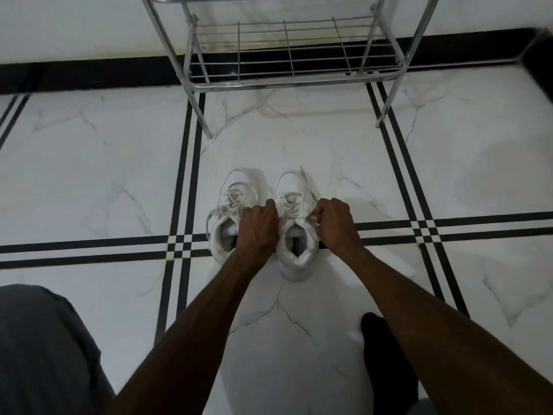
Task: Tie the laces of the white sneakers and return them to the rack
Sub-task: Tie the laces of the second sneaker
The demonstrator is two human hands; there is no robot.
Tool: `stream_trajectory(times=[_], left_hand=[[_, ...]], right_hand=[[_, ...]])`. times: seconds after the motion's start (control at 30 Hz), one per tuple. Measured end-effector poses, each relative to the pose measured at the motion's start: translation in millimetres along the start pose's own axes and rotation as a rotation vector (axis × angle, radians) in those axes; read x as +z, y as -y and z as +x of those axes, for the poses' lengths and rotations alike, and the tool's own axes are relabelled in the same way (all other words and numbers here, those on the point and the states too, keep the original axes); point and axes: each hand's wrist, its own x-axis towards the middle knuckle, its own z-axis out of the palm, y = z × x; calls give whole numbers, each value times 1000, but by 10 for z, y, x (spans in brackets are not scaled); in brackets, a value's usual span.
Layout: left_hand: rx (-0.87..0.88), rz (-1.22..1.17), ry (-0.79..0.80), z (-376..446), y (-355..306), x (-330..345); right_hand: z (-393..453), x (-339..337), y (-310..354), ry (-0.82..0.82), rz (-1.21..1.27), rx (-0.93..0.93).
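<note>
Two white sneakers are standing side by side on the marble floor (299, 139), toes pointing toward the rack (287, 80), which is standing well apart from them against the wall. The left sneaker (229, 205) is showing loose laces lying across its tongue, with one end trailing down its outer side. The right sneaker (294, 235) is sitting between the two hands. The left hand (258, 227) is curling over the gap between the shoes, its fingers (270, 203) bent at the inner edge of the right sneaker's lacing; whether they are pinching a lace is hidden by the knuckles. The right hand (335, 224) is hovering just beside the shoe's outer edge, its fingers (314, 218) pinching a lace (291, 209) end at the top eyelets. A dark-socked foot (386, 354) is resting on the floor nearer the camera.
</note>
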Motion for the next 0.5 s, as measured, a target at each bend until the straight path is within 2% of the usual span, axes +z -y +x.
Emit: stream_trajectory(times=[0.13,0.23,0.37,0.5], left_hand=[[-12,-19,26,12,28,8],[-62,-122,-3,5,54,45],[-177,-366,-37,27,17,68],[-217,-437,-48,25,-14,123]], right_hand=[[24,-151,99,76,13,45],[-5,-221,126,116,27,70],[-20,-227,78,89,119,132],[-71,-199,48,54,158,154]])
